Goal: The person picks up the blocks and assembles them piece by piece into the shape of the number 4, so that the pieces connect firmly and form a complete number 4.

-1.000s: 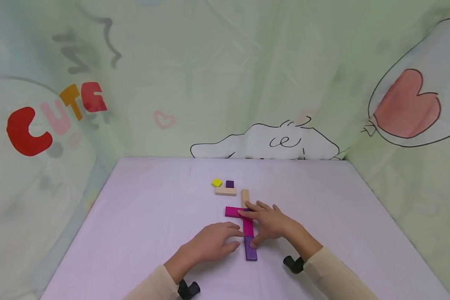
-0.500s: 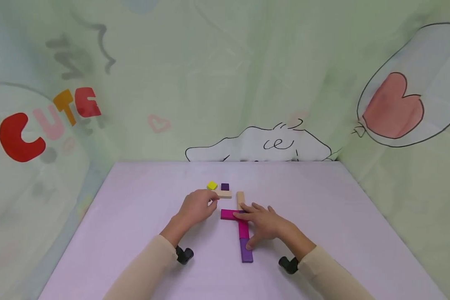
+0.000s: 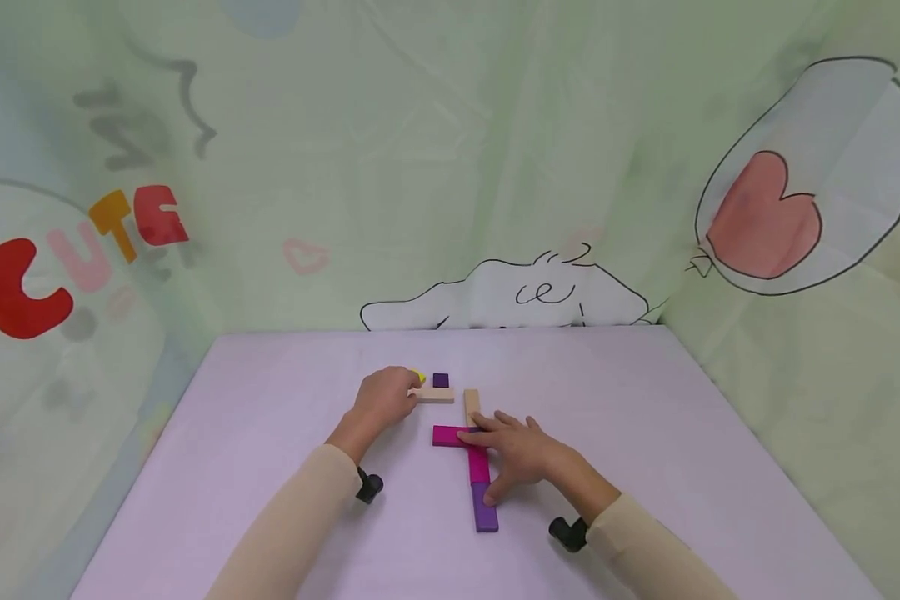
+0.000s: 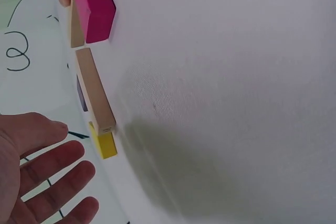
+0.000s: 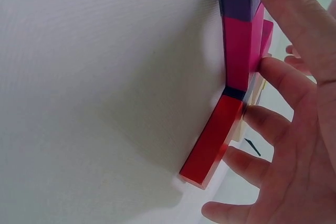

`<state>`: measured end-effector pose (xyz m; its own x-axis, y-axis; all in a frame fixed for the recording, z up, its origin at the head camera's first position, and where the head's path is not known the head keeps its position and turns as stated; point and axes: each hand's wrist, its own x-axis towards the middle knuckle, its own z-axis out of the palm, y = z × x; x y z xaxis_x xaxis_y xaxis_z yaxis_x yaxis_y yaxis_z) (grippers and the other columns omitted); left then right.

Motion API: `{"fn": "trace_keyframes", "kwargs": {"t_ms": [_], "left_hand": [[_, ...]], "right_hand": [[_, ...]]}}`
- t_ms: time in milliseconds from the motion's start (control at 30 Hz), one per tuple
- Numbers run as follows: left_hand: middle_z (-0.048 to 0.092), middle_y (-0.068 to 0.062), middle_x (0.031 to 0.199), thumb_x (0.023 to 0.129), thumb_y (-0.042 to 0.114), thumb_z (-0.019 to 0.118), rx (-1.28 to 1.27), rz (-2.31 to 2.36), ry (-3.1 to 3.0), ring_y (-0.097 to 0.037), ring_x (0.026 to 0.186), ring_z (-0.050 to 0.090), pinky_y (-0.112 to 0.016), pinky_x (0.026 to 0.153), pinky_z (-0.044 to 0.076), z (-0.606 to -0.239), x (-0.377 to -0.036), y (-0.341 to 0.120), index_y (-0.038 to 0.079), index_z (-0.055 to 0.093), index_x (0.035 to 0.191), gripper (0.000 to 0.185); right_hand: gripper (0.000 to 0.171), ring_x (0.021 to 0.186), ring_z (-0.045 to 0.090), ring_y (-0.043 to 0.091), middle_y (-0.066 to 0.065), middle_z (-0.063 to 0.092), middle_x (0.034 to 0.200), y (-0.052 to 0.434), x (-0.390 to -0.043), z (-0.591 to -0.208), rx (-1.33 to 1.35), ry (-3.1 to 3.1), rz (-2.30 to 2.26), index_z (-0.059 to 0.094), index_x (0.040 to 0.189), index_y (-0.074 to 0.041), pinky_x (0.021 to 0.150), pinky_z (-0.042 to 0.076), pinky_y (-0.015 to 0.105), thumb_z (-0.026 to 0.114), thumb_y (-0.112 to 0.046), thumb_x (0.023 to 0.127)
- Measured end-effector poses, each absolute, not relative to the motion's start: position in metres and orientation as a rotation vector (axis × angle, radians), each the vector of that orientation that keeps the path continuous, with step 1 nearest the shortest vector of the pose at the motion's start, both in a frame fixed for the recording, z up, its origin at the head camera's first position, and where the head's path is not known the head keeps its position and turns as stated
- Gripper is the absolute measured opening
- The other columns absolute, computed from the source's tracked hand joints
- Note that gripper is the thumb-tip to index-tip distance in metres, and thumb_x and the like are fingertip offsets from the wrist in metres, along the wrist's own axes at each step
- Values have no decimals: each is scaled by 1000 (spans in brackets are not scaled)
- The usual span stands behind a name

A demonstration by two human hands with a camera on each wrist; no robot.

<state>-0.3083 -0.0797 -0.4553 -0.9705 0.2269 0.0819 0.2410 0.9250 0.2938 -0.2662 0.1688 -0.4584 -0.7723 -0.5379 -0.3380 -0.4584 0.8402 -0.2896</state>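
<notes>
My left hand point(image 3: 385, 398) hovers at the left end of a lying beige wooden block point(image 3: 435, 395), near a small yellow block point(image 4: 106, 145). Its fingers are apart and hold nothing in the left wrist view. A dark purple cube point(image 3: 441, 380) sits behind the beige block. My right hand point(image 3: 519, 450) spreads over a cross-like row of blocks, its fingertips touching them. That row has a purple block point(image 3: 484, 508) nearest, a magenta block point(image 3: 478, 467), a second magenta block point(image 3: 448, 436) pointing left, and another beige block point(image 3: 471, 403) at the far end. A red block point(image 5: 210, 142) lies under the right fingers.
The blocks stand on a table with a pale lilac cloth point(image 3: 292, 517). Behind it hangs a printed curtain point(image 3: 390, 183) that also closes both sides. Black cameras are strapped at both wrists.
The left hand has moved away from the row, forward and left, to the loose beige and yellow blocks. The right hand stays on the row. The head view has shifted slightly.
</notes>
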Motion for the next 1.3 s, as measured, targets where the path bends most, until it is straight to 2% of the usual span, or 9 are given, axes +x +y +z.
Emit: {"fn": "trace_keyframes", "kwargs": {"t_ms": [233, 533, 767, 1033, 1100, 1300], "left_hand": [[75, -6, 124, 96, 12, 69, -313, -430, -3103, -27, 118, 69, -43, 100, 57, -457, -323, -83, 9, 76, 122, 27], [73, -8, 125, 97, 13, 69, -294, -319, -3166, -27, 113, 68, -43, 99, 57, -447, -342, -87, 9, 74, 125, 29], [70, -9, 129, 96, 7, 67, -328, -295, -3204, -26, 112, 67, -44, 98, 57, -448, -346, -83, 10, 71, 131, 35], [64, -10, 140, 100, 8, 65, -389, -250, -3252, -30, 129, 61, -49, 109, 52, -456, -346, -78, 18, 62, 144, 45], [65, -10, 139, 100, 8, 65, -403, -225, -3263, -30, 126, 62, -48, 109, 52, -458, -347, -78, 17, 63, 142, 43], [72, -9, 123, 100, 6, 66, -453, -174, -3235, -25, 102, 63, -45, 102, 55, -460, -353, -79, 11, 70, 132, 33]], "right_hand": [[96, 158, 21, 42, 1, 30, 171, 167, -264, -457, -719, 2603, -272, 50, 153, -36, 118, 16, 78, 94, -48, 69], [95, 158, 20, 42, 2, 29, 171, 167, -265, -455, -727, 2603, -263, 50, 154, -36, 118, 15, 78, 93, -48, 70], [95, 158, 20, 40, 0, 29, 171, 166, -263, -455, -708, 2606, -253, 50, 154, -37, 119, 16, 77, 94, -47, 70], [96, 158, 20, 39, -1, 29, 171, 164, -260, -455, -682, 2599, -252, 50, 153, -38, 119, 16, 77, 95, -47, 69], [96, 159, 20, 39, -1, 28, 171, 164, -261, -455, -685, 2595, -249, 50, 154, -38, 120, 16, 76, 94, -47, 69], [96, 159, 19, 39, -1, 27, 172, 164, -262, -455, -692, 2593, -230, 48, 154, -39, 120, 16, 76, 94, -48, 70]]}}
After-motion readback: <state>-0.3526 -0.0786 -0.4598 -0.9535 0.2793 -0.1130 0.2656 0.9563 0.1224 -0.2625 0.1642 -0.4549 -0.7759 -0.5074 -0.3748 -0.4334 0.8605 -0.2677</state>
